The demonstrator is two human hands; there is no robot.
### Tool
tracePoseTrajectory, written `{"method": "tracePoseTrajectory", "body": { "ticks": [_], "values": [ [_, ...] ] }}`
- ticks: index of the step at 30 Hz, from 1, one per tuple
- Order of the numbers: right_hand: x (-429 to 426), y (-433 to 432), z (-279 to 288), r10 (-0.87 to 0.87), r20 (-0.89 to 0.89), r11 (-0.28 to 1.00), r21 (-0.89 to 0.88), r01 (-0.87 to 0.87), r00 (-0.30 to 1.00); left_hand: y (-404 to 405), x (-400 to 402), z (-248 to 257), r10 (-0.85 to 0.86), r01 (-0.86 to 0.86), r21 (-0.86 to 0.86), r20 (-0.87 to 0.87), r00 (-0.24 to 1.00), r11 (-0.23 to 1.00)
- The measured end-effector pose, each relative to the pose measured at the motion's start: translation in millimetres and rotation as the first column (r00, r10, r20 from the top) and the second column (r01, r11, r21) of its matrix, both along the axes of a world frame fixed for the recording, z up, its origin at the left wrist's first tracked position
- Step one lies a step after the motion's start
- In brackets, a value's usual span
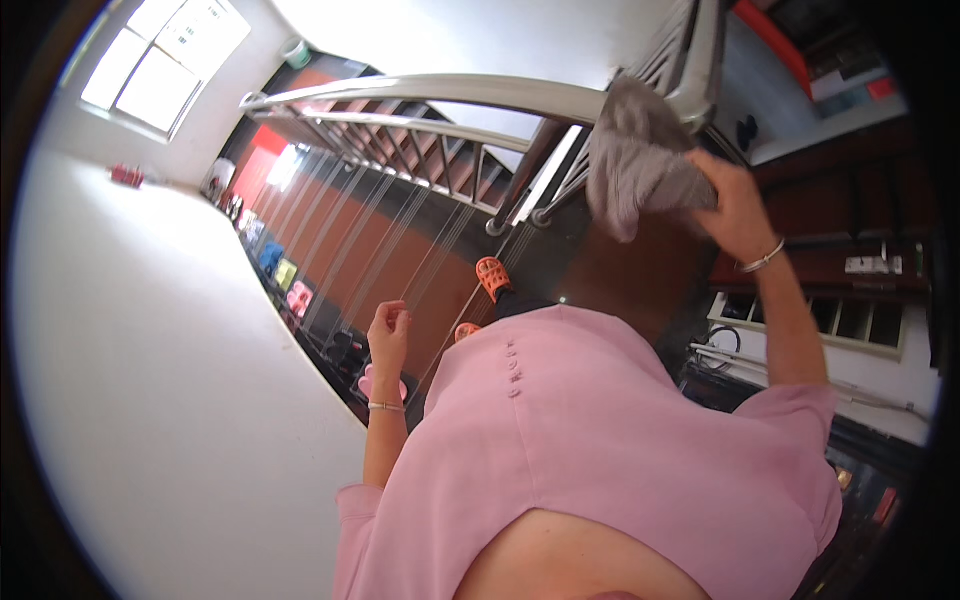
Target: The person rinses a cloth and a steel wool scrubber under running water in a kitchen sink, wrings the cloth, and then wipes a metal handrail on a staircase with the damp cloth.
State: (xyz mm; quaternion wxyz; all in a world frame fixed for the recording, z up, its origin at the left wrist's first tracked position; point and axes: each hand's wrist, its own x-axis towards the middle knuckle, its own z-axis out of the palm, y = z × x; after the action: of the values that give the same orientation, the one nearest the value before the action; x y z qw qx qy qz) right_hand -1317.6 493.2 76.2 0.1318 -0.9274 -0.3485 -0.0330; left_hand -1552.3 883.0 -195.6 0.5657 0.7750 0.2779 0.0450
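Observation:
My right hand [739, 206] grips a crumpled grey-brown cloth [645, 165]. The cloth lies against the end of a shiny metal stair handrail [480, 90], near the corner where another rail section begins, and hides part of that end. On the other side, my left hand [388, 330] hangs in the air with loosely curled fingers and nothing visible in it. It is nearest to the white wall and the row of footwear along its foot. Each wrist wears a thin bangle.
Metal balusters [465, 161] stand below the handrail, beside descending steps [420, 120]. Pink slippers [300, 298] and other footwear line the white wall [187, 375]. A dark wooden door [825, 217] with a metal handle is at right. A bucket [295, 52] stands in the far corner near a window [161, 64].

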Motion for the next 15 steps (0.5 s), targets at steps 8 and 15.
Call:
{"method": "tracePoseTrajectory", "body": {
  "ticks": [8,15],
  "values": [
    [-38.7,-68.7,-125.7,0.117,-0.896,-0.066,0.423,0.904,0.428,-23.1,35.4,30.3,-0.172,0.173,0.019,-0.042,0.984,0.985],
    [57.7,-21.6,-154.2,-0.320,-0.501,0.166,0.806,0.568,0.804,-48.7,132.4,132.8,-0.431,0.389,0.260,0.126,0.894,0.884]
  ]
}}
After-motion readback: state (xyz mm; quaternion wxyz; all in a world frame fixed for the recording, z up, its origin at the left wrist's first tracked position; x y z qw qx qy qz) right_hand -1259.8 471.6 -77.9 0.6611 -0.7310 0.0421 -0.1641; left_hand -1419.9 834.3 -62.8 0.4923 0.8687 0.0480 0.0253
